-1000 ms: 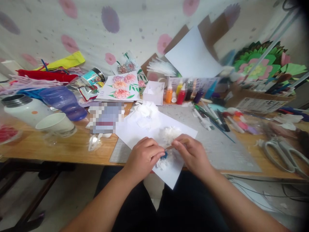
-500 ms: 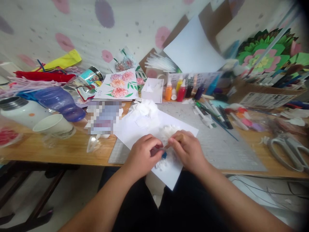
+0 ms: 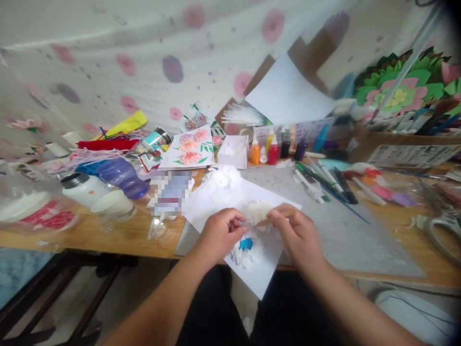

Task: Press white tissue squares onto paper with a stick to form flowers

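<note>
My left hand (image 3: 220, 234) and my right hand (image 3: 298, 235) are close together over a white sheet of paper (image 3: 230, 202) at the table's front edge. Both pinch a thin brown stick (image 3: 260, 222) with a bit of white tissue at its tip. Just below them on the sheet lies a white tissue flower (image 3: 248, 250) with a blue spot in its middle. A second white tissue tuft (image 3: 256, 210) sits on the sheet right behind my fingers.
A grey cutting mat (image 3: 338, 230) lies under the sheet. Paint bottles (image 3: 273, 151), pens (image 3: 324, 180), scissors (image 3: 441, 226), a paper cup (image 3: 112, 205), a white jar (image 3: 83, 188), a purple bottle (image 3: 122, 174) and a flower picture (image 3: 190, 149) crowd the wooden table (image 3: 108, 235).
My hands have lifted slightly off the tissue flower, uncovering its blue centre. The camera has swung left and up.
</note>
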Tool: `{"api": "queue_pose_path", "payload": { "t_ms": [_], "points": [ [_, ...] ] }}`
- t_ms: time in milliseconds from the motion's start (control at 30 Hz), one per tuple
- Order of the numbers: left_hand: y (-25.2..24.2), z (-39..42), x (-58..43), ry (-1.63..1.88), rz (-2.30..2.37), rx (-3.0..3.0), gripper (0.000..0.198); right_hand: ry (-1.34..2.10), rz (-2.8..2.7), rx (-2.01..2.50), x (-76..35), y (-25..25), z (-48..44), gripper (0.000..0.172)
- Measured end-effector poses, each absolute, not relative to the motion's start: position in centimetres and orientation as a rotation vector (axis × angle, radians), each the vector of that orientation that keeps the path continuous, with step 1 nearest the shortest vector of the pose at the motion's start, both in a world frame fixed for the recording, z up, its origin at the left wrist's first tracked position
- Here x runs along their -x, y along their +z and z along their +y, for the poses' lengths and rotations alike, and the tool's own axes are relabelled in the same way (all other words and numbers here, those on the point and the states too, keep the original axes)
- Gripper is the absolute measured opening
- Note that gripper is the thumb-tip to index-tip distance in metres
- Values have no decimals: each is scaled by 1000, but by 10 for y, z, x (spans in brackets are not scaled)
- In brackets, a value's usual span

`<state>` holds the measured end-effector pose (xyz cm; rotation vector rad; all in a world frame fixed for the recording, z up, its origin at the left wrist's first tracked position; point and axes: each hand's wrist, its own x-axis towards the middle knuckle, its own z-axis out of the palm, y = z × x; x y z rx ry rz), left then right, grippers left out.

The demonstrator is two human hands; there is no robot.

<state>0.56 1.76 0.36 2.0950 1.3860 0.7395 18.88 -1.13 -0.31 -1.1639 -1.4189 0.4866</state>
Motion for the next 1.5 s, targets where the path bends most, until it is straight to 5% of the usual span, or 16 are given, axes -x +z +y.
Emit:
{"api": "queue_pose_path", "payload": {
  "t_ms": [400, 533, 1100, 1500],
  "points": [
    [21, 109, -1, 674, 1906, -2376, 21, 569, -1197, 1055, -193, -7, -14, 21],
    [18, 119, -10, 666, 1985, -2436, 4, 561, -1225, 1030, -193, -7, -14, 22],
    [19, -7, 7, 1077, 1291, -2579, 11, 777, -1534, 1119, -189, -6, -7, 28],
    [14, -8, 3, 734, 1145, -2897, 16, 557, -1343, 1037, -191, -8, -14, 24]
  ]
}}
